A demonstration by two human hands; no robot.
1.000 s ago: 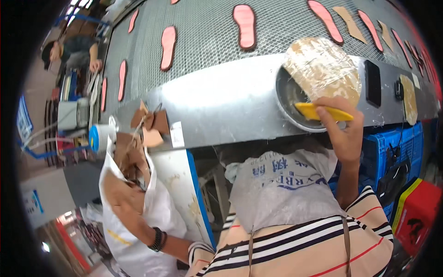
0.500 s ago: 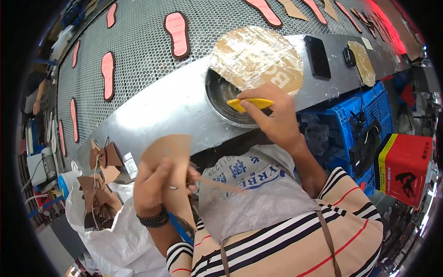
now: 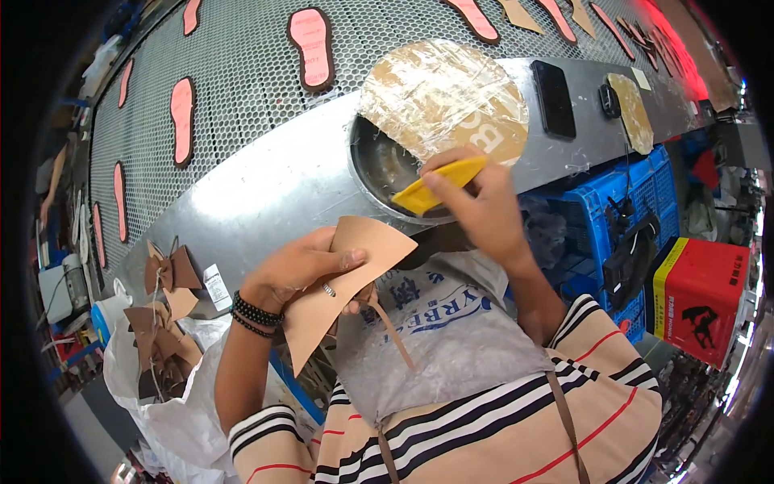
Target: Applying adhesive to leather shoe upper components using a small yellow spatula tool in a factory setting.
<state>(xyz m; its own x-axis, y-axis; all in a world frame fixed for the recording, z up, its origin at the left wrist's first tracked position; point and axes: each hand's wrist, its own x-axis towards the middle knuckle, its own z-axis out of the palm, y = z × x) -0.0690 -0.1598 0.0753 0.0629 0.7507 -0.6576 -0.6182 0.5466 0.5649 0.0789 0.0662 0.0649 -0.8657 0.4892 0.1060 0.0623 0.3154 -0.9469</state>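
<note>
Since a moment ago, the left hand (image 3: pixel 302 266) has swung up and inward with its curved tan piece (image 3: pixel 375 250), bringing it closer to the bowl, while the right hand (image 3: pixel 488 206) has tipped its yellow scraper (image 3: pixel 435 185) more steeply. From where I stand, the left hand is closed on the tan piece, thumb across the upper face, fingers tucked beneath. The piece is tilted, just off the near edge of the bench (image 3: pixel 250 202), and a narrow tan strip (image 3: pixel 393 337) hangs below those fingers in front of the grey apron (image 3: pixel 451 339).

The right hand pinches the scraper over the near side of the dark bowl (image 3: pixel 372 161); I can't tell whether the blade touches it. That bowl sits by the bench's near edge, partly covered by a smeared cardboard sheet (image 3: pixel 451 97). A black phone (image 3: pixel 554 98) lies just right of the cardboard. Toward the bench's left end there's a bundle of brown pieces (image 3: pixel 173 274) beside a white label (image 3: pixel 216 288), with an open white sack (image 3: pixel 181 419) below holding more pieces. Beyond the bench's far edge, pink insoles (image 3: pixel 311 50) lie spread on the metal mesh (image 3: pixel 250 89).
</note>
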